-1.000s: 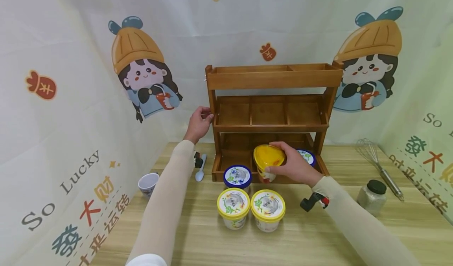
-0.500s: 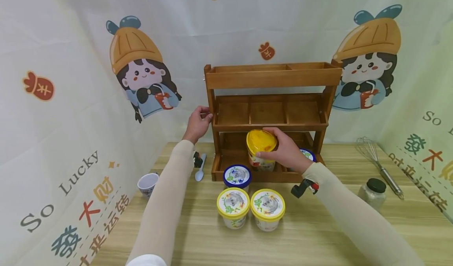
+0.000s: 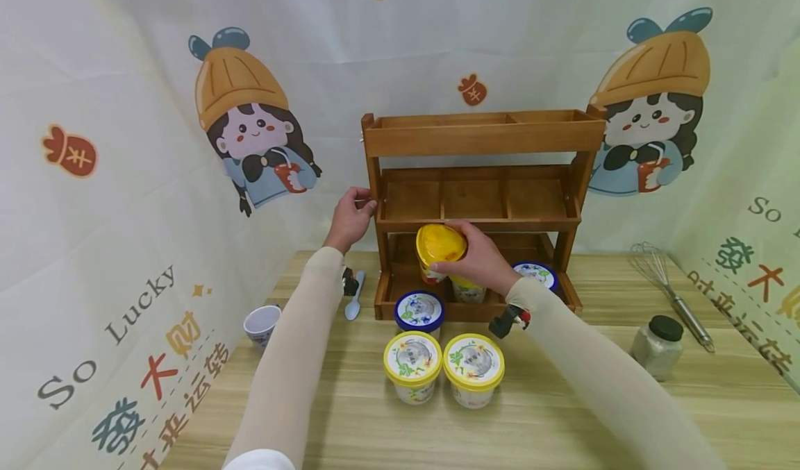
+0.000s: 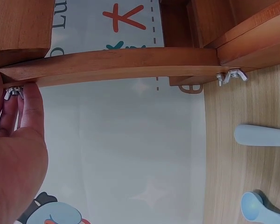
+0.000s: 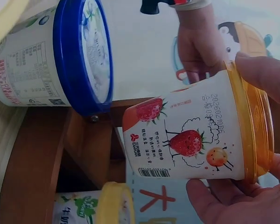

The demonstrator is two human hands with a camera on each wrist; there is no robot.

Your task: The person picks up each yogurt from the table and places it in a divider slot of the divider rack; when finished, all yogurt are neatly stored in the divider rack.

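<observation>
My right hand [image 3: 467, 256] grips an orange-lidded cup [image 3: 439, 246] printed with strawberries [image 5: 191, 140], tilted and held in the air before the lower shelf of a wooden rack [image 3: 481, 140]. Under that hand a yellow-lidded tub [image 3: 468, 289] sits in the bottom shelf's middle compartment, and a blue-lidded tub [image 3: 536, 274] sits in the right one. My left hand [image 3: 352, 214] holds the rack's left post [image 4: 107, 63], fingers beside a wing nut [image 4: 11, 92].
On the table before the rack stand a blue-lidded tub [image 3: 419, 310] and two yellow-lidded tubs [image 3: 412, 360] [image 3: 473, 363]. A pale blue spoon [image 3: 354, 300] and small cup [image 3: 262, 324] lie left. A whisk [image 3: 669, 289] and a dark-capped jar [image 3: 657, 345] are right. Printed cloth walls close in.
My right hand has lifted the orange-lidded cup up and to the left, away from the bottom shelf's middle compartment. The left hand has stayed on the post.
</observation>
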